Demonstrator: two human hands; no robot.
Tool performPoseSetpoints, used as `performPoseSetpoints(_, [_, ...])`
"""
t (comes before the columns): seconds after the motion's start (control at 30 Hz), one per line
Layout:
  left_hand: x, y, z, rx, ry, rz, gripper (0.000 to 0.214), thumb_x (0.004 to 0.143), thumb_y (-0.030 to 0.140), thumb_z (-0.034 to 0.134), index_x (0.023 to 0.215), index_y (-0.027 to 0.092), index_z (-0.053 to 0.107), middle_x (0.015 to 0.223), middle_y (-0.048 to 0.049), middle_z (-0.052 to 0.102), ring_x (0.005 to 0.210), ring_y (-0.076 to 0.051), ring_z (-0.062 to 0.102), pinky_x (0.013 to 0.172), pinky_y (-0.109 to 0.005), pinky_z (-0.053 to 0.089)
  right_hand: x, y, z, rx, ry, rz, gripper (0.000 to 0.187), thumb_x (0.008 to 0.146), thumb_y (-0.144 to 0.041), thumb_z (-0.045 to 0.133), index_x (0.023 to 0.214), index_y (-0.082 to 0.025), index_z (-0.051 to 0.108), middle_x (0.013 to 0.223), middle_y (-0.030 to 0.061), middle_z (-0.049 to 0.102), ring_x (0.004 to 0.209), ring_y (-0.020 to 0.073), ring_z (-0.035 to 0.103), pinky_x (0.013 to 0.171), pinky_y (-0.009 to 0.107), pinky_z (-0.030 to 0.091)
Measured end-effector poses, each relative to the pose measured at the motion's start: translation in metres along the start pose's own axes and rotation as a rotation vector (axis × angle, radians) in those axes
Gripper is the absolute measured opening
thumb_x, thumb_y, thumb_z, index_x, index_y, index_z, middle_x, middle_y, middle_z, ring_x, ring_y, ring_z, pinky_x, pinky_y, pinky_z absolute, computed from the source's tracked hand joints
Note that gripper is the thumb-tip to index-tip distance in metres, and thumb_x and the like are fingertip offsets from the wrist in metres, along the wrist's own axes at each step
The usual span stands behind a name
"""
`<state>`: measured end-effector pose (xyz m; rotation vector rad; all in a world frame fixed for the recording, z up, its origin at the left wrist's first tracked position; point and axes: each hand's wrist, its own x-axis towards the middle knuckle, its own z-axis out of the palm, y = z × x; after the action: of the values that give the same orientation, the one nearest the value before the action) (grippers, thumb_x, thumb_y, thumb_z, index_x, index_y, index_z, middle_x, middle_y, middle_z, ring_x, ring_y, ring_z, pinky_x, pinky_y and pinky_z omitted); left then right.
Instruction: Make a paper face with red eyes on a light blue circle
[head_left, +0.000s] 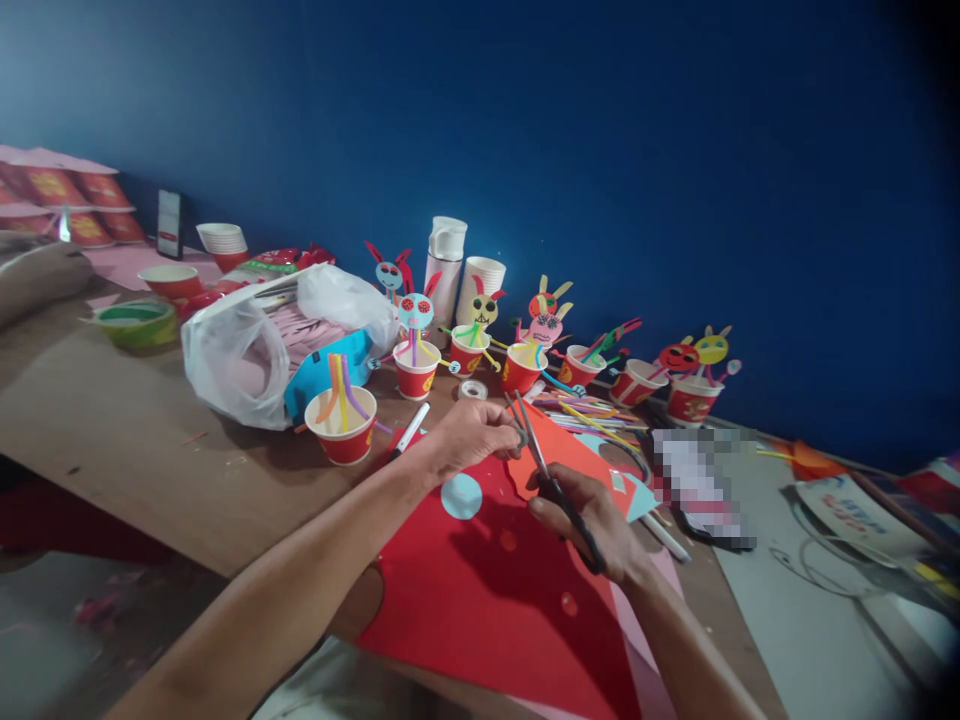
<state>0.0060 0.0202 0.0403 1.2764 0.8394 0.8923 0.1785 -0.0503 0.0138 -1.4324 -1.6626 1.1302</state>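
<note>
My right hand (pixel 592 515) grips a pair of scissors (pixel 541 462) with dark handles; the slim blades stand apart and point up and away. Close to the blades, my left hand (pixel 480 437) pinches a small greyish piece (pixel 523 437), perhaps paper, too small to name surely. Under both hands lies a large red sheet (pixel 480 600), with an orange sheet (pixel 574 450) overlapping its far side. A light blue paper circle (pixel 461 496) rests on the red sheet below my left wrist. Beyond that wrist is a white marker (pixel 412 428).
Paper cups with paper-faced figures, such as this cup (pixel 417 370), line the blue wall. A cup with coloured pipe cleaners (pixel 341 425) stands left, near a white plastic bag (pixel 232 360) and green tape (pixel 137 323). Another person's arm (pixel 41 270) shows far left.
</note>
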Motion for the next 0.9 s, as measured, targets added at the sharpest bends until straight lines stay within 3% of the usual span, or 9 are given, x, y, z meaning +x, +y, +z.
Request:
performPoseSetpoints(0.43, [0.002, 0.0, -0.003, -0.044, -0.027, -0.06, 0.007, 0.063, 0.006, 0.059, 0.062, 0.011, 0.063, 0.054, -0.0021, 0.062, 0.055, -0.01, 0.058, 0.057, -0.022, 0.047, 0.0, -0.008, 0.002, -0.001, 0.072, 0.089, 0.029, 0.06, -0.04, 0.069, 0.075, -0.017, 0.059, 0.053, -0.0054, 0.047, 0.044, 0.0072, 0.037, 0.043, 0.021, 0.03])
performPoseSetpoints(0.77, [0.004, -0.005, -0.004, -0.105, 0.017, -0.01, 0.009, 0.064, 0.019, 0.062, 0.066, 0.01, 0.062, 0.059, -0.0038, 0.064, 0.051, -0.01, 0.057, 0.055, -0.022, 0.046, 0.009, 0.009, -0.01, 0.171, 0.145, 0.016, 0.032, 0.076, -0.045, 0.055, 0.088, -0.016, 0.055, 0.046, -0.0062, 0.046, 0.039, 0.0086, 0.042, 0.04, 0.021, 0.032])
performPoseSetpoints(0.9, [0.004, -0.006, 0.0, -0.2, 0.069, 0.003, 0.017, 0.061, 0.025, 0.068, 0.069, 0.011, 0.061, 0.065, -0.0032, 0.063, 0.051, -0.009, 0.055, 0.055, -0.023, 0.047, 0.01, 0.009, -0.006, 0.179, 0.158, 0.035, 0.034, 0.073, -0.044, 0.059, 0.092, -0.015, 0.054, 0.05, -0.0061, 0.047, 0.042, 0.0085, 0.042, 0.042, 0.021, 0.033])
